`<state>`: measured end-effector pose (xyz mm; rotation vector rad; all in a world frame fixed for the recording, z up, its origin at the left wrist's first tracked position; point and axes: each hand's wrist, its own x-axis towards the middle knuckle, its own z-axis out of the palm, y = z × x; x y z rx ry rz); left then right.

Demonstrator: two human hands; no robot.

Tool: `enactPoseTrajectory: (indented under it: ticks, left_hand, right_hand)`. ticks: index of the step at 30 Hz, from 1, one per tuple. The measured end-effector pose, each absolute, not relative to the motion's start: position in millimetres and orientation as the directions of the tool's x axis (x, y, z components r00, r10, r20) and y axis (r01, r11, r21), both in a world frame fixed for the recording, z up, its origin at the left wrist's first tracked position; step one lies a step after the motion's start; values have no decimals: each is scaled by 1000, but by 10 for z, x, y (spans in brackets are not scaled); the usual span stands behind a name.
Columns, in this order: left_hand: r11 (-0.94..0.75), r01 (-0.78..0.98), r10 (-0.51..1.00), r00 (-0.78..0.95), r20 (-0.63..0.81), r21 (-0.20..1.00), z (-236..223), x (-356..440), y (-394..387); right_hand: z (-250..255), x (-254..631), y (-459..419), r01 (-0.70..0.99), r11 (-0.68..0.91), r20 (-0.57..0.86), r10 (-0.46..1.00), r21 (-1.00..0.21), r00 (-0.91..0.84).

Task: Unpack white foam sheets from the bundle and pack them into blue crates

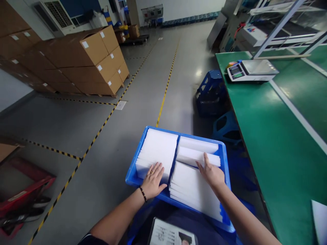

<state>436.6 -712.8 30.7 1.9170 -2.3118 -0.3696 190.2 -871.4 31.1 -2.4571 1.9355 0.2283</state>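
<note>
A blue plastic crate [139,162] holds several stacks of white sheets, which look like foam. My left hand [152,180] lies with fingers stretched against the near edge of the left stack [160,143]. On the right side, my right hand [213,173] touches a narrow white bundle [190,154] with its index finger extended and thumb apart; its other fingers are curled and partly hidden. Behind that bundle stands another narrow white bundle [198,144]. Nearest me on the right is a larger white stack [192,190] with uneven layered edges, below my right hand.
A green-topped table [255,119] runs along the right, bearing a digital scale [251,70]. Blue stools [226,126] stand under its edge. Cardboard boxes [87,64] are stacked on pallets at left. A red container [28,194] sits at lower left. Striped tape marks the grey floor.
</note>
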Motion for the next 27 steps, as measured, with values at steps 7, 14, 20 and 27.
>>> enactPoseTrajectory:
  ticks: [7, 14, 20, 27]
  left_hand:
    - [107, -964, -992, -118, -32, 241, 290, 4381, -7179]
    - [55, -978, -998, -49, 33, 201, 334, 4404, -7466]
    - [59, -982, -997, -50, 53, 179, 285, 4451, -7488]
    - [53, -983, -996, -40, 75, 178, 262, 4465, -7471]
  right_hand:
    - [316, 1863, -8650, -961, -254, -122, -963, 105, 241]
    - [285, 1845, -8625, -956, -272, -134, -957, 107, 257]
    - [294, 1842, -8616, -958, -267, -155, -956, 107, 249]
    - [262, 1799, -8617, -947, -295, -153, -949, 129, 274]
